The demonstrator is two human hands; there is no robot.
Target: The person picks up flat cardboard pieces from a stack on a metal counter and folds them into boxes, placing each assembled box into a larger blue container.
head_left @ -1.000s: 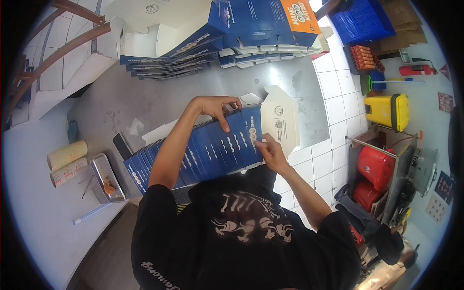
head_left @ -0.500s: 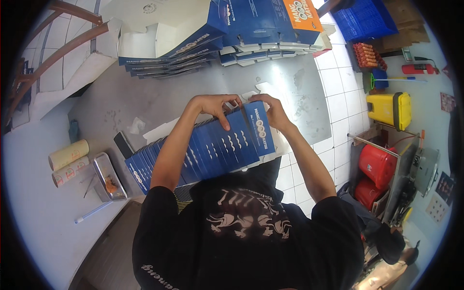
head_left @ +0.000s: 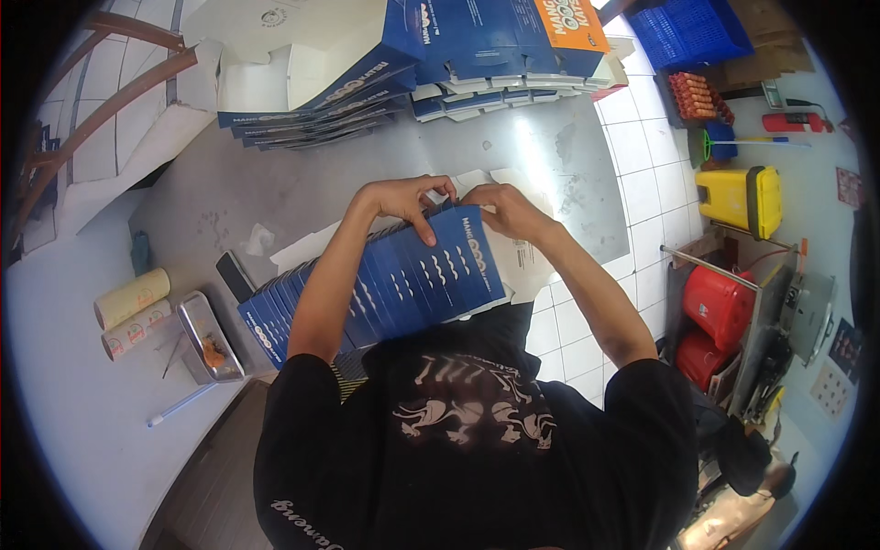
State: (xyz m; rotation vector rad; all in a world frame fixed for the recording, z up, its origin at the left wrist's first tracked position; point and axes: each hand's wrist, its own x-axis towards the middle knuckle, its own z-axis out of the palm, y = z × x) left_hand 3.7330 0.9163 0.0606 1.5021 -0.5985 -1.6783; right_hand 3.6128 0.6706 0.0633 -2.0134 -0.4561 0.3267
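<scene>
A fanned row of flat blue cartons lies on the grey table in front of me. My left hand presses its fingers on the top edge of the front blue carton. My right hand pinches the upper right corner of that same carton. A flat white carton blank lies under and to the right of the blue row, partly hidden.
Stacks of folded blue cartons and blue-and-orange boxes sit at the table's far edge. Two tape rolls, a metal tray and a pen lie at left. A yellow bin and red buckets stand on the tiled floor.
My right hand moved from the white blank at the right up to the top corner of the front blue carton. The white blank is now mostly covered.
</scene>
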